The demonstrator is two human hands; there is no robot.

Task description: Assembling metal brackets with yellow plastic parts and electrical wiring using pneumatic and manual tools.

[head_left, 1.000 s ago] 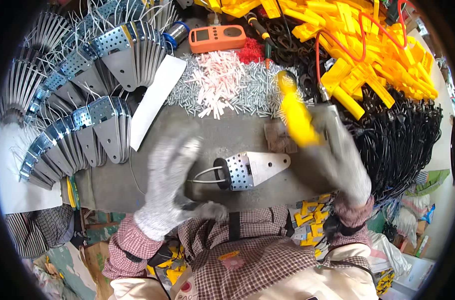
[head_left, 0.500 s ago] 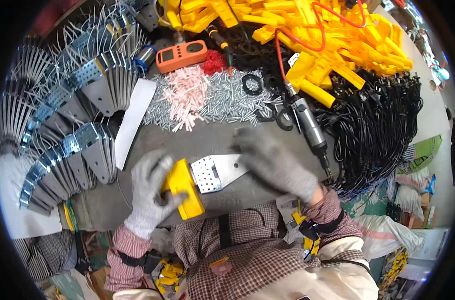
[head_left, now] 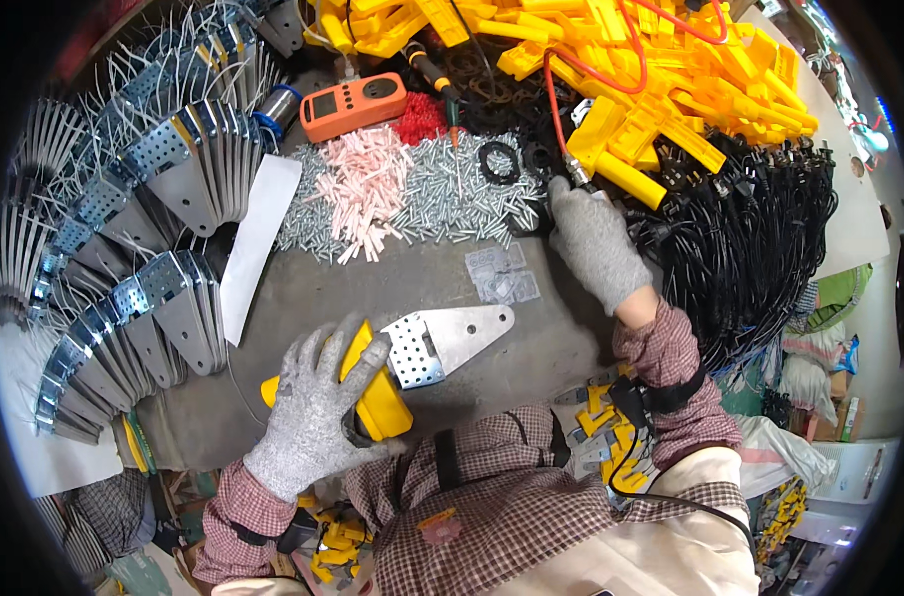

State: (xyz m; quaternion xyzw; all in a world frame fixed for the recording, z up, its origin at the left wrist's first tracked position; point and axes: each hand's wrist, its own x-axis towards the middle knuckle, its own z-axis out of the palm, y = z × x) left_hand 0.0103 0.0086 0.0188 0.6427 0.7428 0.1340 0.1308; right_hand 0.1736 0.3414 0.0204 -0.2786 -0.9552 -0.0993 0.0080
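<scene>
My left hand, in a grey glove, is closed over a yellow plastic handle near the table's front edge. Against the handle's right side lies a flat metal blade with a perforated plate at its inner end and its rounded tip pointing right. My right hand, also gloved, is wrapped over an air screwdriver at the right. Most of that tool is hidden under the hand; its hose end shows above the fingers. Several thin translucent grey pieces lie beyond the blade.
Silver screws and pink sleeves are heaped beyond, beside an orange meter and a screwdriver. Yellow plastic parts and black cords fill the right. Wired metal blades stand in rows at left. A red hose reaches the tool.
My right hand has left the blade's tip and moved right onto the air screwdriver, uncovering the translucent pieces. My left hand has shifted its grip over the yellow handle.
</scene>
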